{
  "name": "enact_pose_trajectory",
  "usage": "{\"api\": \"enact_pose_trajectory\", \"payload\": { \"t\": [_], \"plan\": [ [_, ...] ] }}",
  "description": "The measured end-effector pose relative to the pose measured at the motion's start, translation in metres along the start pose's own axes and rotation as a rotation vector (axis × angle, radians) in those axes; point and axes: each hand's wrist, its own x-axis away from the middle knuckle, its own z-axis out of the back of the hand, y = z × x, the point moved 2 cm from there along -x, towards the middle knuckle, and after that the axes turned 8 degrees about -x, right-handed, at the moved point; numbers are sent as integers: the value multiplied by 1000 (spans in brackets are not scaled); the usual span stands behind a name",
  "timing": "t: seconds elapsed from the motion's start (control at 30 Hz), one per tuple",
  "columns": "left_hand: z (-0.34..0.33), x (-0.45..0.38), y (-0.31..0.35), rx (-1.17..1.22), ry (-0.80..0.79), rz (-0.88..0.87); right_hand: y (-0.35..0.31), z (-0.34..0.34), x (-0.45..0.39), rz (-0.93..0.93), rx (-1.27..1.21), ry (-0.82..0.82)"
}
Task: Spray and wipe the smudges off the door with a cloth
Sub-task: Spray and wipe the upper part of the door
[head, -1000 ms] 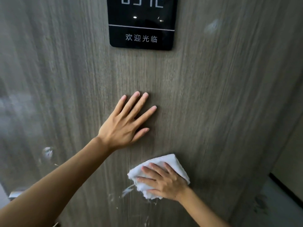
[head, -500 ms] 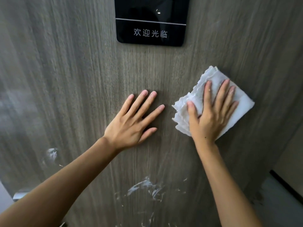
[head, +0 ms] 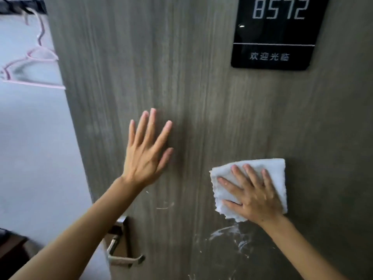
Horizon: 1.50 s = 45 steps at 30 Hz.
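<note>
Head view: a folded white cloth (head: 262, 174) is pressed flat against the grey wood-grain door (head: 201, 98) by the right hand (head: 252, 197), whose fingers are spread and straight over it, below the black number plate (head: 272, 33). The left hand (head: 147, 154) is laid open on the door, fingers fanned, holding nothing. White smudges (head: 232, 237) are seen just below the cloth, to the right of the lever handle (head: 121, 257). The cloth is judged soft, light and limp, likely to bunch or slide; it is best held under a flat palm at its middle, the edges being kept folded under.
</note>
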Motion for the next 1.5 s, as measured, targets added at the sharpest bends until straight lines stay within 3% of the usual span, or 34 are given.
{"api": "enact_pose_trajectory", "payload": {
  "t": [0.13,0.27,0.33,0.5,0.7,0.8,0.9,1.1,1.2,1.33,1.5],
  "plan": [
    [-3,19,-72,-67,-40,211,7,17,-93,-196,-108,88],
    [-11,16,-106,-74,-3,216,-10,25,-172,-407,-106,164],
    [-18,13,-114,-59,33,195,-29,23,-191,-422,-116,167],
    [-26,15,-119,4,102,155,-106,1,-185,-158,-119,50],
    [-24,16,-121,19,96,137,-186,-39,-110,443,7,-210],
    [-23,15,-122,26,78,139,-180,-40,-106,505,-24,-216],
    [-24,15,-123,26,81,137,-152,-28,-135,366,-84,-132],
    [-25,15,-123,20,96,134,-98,2,-198,-331,-64,129],
    [-27,15,-124,15,95,127,-119,-7,-191,-399,-35,148],
    [-28,15,-123,22,84,133,-158,-28,-148,-233,-57,27],
    [-26,16,-123,9,70,141,-209,-52,-52,261,34,-201]
  ]
}}
